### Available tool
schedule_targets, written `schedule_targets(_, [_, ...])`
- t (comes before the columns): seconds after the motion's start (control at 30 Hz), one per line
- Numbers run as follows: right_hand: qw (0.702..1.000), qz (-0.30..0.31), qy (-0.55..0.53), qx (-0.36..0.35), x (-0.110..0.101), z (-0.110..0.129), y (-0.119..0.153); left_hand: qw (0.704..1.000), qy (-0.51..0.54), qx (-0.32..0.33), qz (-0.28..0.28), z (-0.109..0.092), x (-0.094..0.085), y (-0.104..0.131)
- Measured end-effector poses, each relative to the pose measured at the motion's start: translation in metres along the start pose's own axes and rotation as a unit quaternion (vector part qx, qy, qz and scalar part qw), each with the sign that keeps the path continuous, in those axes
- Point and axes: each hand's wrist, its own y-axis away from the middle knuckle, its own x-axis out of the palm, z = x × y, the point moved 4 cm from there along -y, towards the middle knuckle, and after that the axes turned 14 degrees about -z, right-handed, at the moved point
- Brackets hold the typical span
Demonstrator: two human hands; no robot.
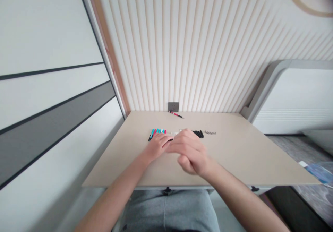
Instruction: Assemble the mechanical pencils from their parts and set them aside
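Bare forearms (117,187) extend over the desk (234,159). The left hand (156,146) pinches a black pen part (170,140), long axis crosswise, visible end pointing right; the right hand (190,149) curls beside it, grip impossible to tell.

On the beige tabletop (221,166), taking the white pieces (173,133) as our centre, we see teal and pink pieces (155,132) at nine o'clock, black tubes (201,134) at three, and a red-and-black pen (176,114) at twelve, before a cream, vertically striped wall (156,51).
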Motion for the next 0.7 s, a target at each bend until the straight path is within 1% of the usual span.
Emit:
schedule_targets(0.03, [0.999,0.007,0.024,0.024,0.008,-0.019,0.009,1.000,-0.003,0.016,-0.003,-0.002,0.000,0.000])
schedule_targets(0.1, [0.992,0.056,0.082,0.083,0.021,-0.056,0.035,0.999,-0.003,0.040,0.001,-0.004,-0.001,-0.001])
schedule_targets(0.13, [0.986,0.078,0.102,0.109,0.026,-0.071,0.050,0.999,-0.001,0.038,0.006,-0.004,-0.002,-0.002])
schedule_targets(0.2, [0.974,0.088,0.122,0.170,0.031,-0.090,0.078,0.999,0.003,0.025,0.023,-0.004,-0.002,-0.003])
schedule_targets(0.27, [0.961,0.094,0.110,0.236,0.036,-0.097,0.100,0.999,0.008,0.013,0.043,-0.003,-0.001,-0.002])
schedule_targets(0.37, [0.946,0.092,0.074,0.301,0.044,-0.095,0.113,0.998,0.014,0.008,0.064,-0.001,0.001,0.000])
schedule_targets(0.5, [0.939,0.105,0.023,0.328,0.052,-0.094,0.114,0.997,0.036,-0.006,0.068,0.003,0.007,0.004])
schedule_targets(0.6, [0.932,0.102,0.013,0.347,0.052,-0.100,0.117,0.995,0.061,-0.037,0.063,0.008,0.010,0.006])
schedule_targets(0.7, [0.919,0.105,0.006,0.381,0.053,-0.106,0.122,0.993,0.076,-0.061,0.070,0.010,0.012,0.006])
